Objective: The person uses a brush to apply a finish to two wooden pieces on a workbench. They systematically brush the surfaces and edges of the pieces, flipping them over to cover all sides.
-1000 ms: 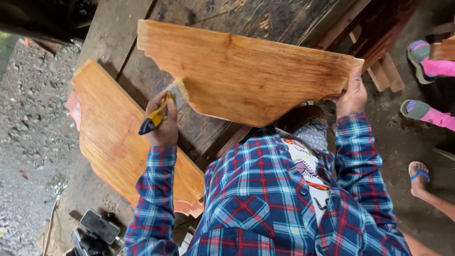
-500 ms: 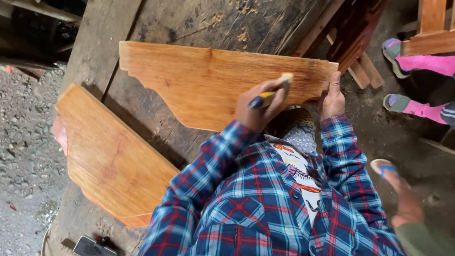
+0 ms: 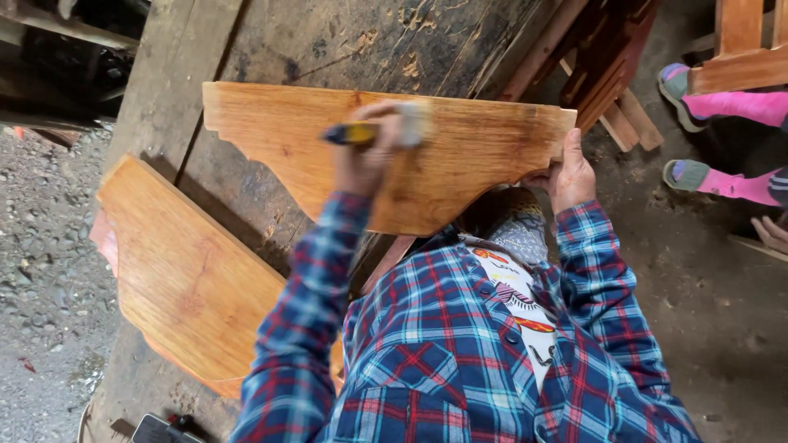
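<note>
My left hand (image 3: pixel 367 156) is closed around a paintbrush with a yellow and dark handle (image 3: pixel 355 133); its blurred bristles (image 3: pixel 415 123) lie on the top middle of a glossy orange-brown wooden board with a scalloped lower edge (image 3: pixel 476 156). My right hand (image 3: pixel 572 174) grips that board's right end, holding it up against the worn grey plank bench (image 3: pixel 246 49). A second varnished board of the same shape (image 3: pixel 185 279) lies flat on the bench to the lower left, by my left sleeve.
Another person's feet in pink socks and sandals (image 3: pixel 716 176) stand at the right, a hand (image 3: pixel 771 234) just below them. Varnished wooden frame parts (image 3: pixel 739 49) and stacked slats (image 3: pixel 617 98) fill the upper right. Gravel ground (image 3: pixel 41 246) lies left; a dark tool (image 3: pixel 156 428) sits at the bottom.
The brush swept from the board's left part to its right end, then came back to the top middle. My right hand has stayed on the board's right end.
</note>
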